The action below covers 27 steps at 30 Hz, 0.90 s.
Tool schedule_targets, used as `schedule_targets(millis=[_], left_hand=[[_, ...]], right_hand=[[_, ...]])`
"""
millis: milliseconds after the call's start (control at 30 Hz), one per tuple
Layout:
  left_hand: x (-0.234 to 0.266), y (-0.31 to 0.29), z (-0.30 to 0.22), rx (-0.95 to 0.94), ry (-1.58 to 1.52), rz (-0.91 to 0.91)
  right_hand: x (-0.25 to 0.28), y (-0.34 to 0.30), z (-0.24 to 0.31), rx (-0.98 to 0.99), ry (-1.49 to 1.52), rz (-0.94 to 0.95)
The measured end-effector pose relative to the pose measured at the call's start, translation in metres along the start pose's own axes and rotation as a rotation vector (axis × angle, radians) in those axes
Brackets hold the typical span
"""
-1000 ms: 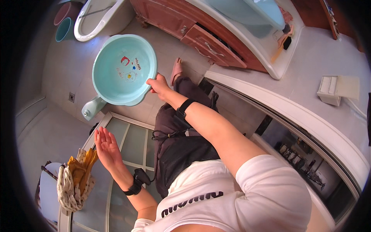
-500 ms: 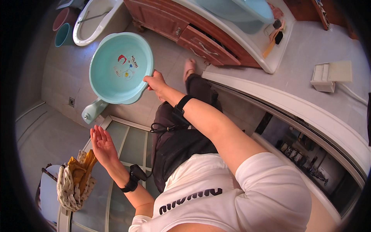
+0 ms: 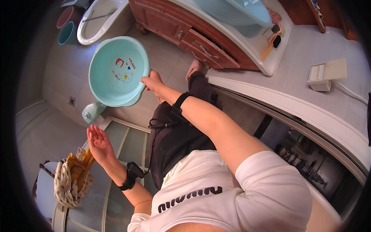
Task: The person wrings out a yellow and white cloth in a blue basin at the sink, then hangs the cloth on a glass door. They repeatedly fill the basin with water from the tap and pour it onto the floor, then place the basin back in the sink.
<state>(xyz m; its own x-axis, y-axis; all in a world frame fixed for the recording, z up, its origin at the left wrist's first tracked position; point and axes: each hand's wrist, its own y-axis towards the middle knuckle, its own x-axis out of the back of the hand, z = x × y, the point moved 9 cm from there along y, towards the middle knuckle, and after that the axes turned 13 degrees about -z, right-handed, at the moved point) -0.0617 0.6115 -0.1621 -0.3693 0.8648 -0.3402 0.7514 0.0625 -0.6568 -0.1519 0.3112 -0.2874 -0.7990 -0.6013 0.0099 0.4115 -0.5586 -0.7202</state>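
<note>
My right hand (image 3: 153, 84) grips the rim of a light blue-green plastic basin (image 3: 106, 81), thumb over the edge and the other fingers mostly hidden beneath. The round basin is held out over the floor, its inside facing up, with small cartoon figures printed on the bottom and nothing lying in it. At its lower left a handle-like piece (image 3: 94, 111) of similar colour juts out; whether it belongs to the basin I cannot tell. Below that piece, my left hand (image 3: 101, 145) is raised, palm up and fingers stretched out, holding nothing. A black strap circles each wrist.
Ahead stands a reddish wooden cabinet (image 3: 162, 24) with a partly pulled-out drawer (image 3: 207, 47) and a white top bearing a large blue tub (image 3: 235, 15). A white tub (image 3: 85, 36) and two buckets are far left. Cloths (image 3: 71, 179) hang by the glass-paned door (image 3: 129, 141).
The basin and my right hand have shifted slightly to the left against the floor. My left hand stays open and has moved very little. The whole view has shifted a bit.
</note>
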Motion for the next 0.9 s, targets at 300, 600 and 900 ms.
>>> schedule_targets(millis=[300, 600, 900], left_hand=[[-0.01, -0.022, 0.019, 0.043, 0.04, -0.01], [0.069, -0.028, -0.013, -0.005, -0.045, -0.181], [0.114, -0.069, -0.018, -0.11, -0.153, -0.329]], right_hand=[[-0.016, -0.007, -0.022, -0.02, 0.029, 0.038], [-0.017, 0.002, -0.018, -0.017, -0.082, 0.042], [-0.009, 0.035, 0.021, 0.035, -0.111, 0.052]])
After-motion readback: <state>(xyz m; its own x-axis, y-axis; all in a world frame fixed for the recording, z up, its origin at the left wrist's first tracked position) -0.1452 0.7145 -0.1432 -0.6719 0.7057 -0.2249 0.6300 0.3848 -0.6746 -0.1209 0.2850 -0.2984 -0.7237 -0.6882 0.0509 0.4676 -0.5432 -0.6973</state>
